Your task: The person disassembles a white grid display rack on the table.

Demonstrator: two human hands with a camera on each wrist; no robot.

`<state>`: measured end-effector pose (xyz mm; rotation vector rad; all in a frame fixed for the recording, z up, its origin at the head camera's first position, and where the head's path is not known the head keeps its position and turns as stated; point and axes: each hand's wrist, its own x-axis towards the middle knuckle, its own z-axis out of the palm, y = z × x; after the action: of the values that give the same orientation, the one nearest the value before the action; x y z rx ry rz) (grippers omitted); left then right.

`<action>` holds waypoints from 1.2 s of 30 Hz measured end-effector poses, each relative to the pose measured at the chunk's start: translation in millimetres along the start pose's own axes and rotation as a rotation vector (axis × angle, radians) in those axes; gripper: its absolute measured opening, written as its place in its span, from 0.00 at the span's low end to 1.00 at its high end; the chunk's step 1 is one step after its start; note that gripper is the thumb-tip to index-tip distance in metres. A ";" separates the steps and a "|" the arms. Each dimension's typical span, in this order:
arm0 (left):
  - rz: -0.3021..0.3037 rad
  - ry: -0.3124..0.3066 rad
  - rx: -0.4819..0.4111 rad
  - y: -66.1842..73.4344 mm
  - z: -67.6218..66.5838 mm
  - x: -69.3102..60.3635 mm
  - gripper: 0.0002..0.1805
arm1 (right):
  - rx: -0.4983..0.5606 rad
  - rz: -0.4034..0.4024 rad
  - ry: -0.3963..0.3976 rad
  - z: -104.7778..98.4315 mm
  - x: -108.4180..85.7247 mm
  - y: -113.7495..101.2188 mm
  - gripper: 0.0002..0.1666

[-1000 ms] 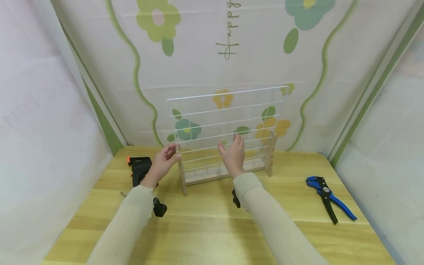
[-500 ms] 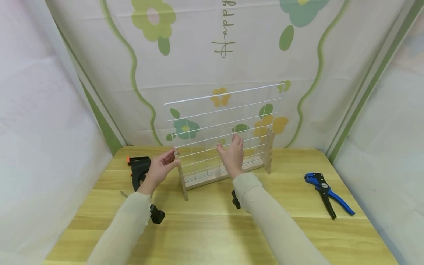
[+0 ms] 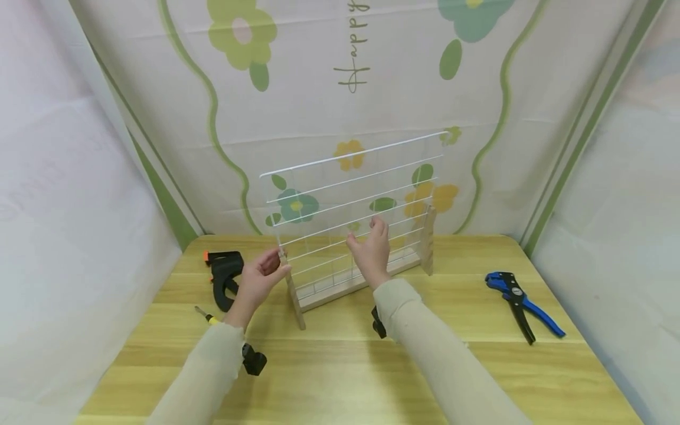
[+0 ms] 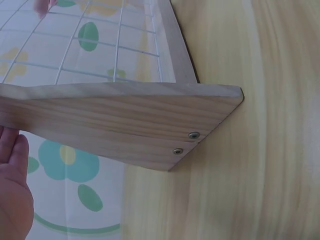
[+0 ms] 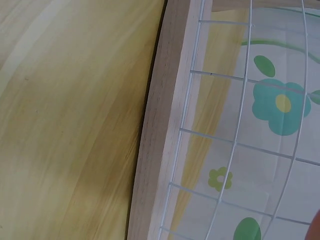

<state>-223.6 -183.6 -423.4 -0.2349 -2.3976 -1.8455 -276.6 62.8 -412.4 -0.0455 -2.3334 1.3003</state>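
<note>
A white wire grid (image 3: pixel 329 206) stands upright in a wooden base, turned at an angle with its left end nearer. My left hand (image 3: pixel 257 283) holds the upper part of the left wooden side piece (image 3: pixel 295 304); in the left wrist view that side piece (image 4: pixel 120 120) shows two screws, and part of the hand (image 4: pixel 12 190) is at its edge. Before the middle of the grid is my right hand (image 3: pixel 370 251), thumb and fingers apart; contact with the wires cannot be told. The right wrist view shows the bottom rail (image 5: pixel 162 120) and the grid's lower wires (image 5: pixel 232 145).
On the wooden table (image 3: pixel 329 366), a black clamp-like tool (image 3: pixel 225 274) with orange tips lies at the left, beside a screwdriver (image 3: pixel 206 314) partly behind the left arm. Blue and black pliers (image 3: pixel 517 298) lie at the right. A patterned cloth (image 3: pixel 297 106) hangs behind.
The rack's left end has swung nearer, with my left hand moving along with it. My right hand has stayed almost in place. More of the screwdriver shows beside the left sleeve.
</note>
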 end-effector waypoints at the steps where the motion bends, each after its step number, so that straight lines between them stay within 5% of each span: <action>1: 0.005 0.015 0.002 0.2 1.2 -1.5 0.30 | 0.002 -0.004 0.001 -0.1 -0.2 -0.2 0.39; 9: 0.002 0.060 -0.006 23.0 10.5 -19.8 0.26 | -0.010 -0.019 -0.003 -1.4 -2.0 0.3 0.40; 17: 0.077 0.045 0.104 5.3 10.4 -14.4 0.28 | 0.020 -0.065 0.049 -5.0 -5.4 1.2 0.37; 36: 0.096 0.005 0.164 7.2 5.7 -18.9 0.25 | 0.135 0.087 -0.008 -6.8 -7.6 -10.0 0.38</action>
<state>-203.7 -177.4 -421.4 -0.3238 -2.4707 -1.5979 -265.0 60.8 -404.1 -0.1005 -2.2669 1.4997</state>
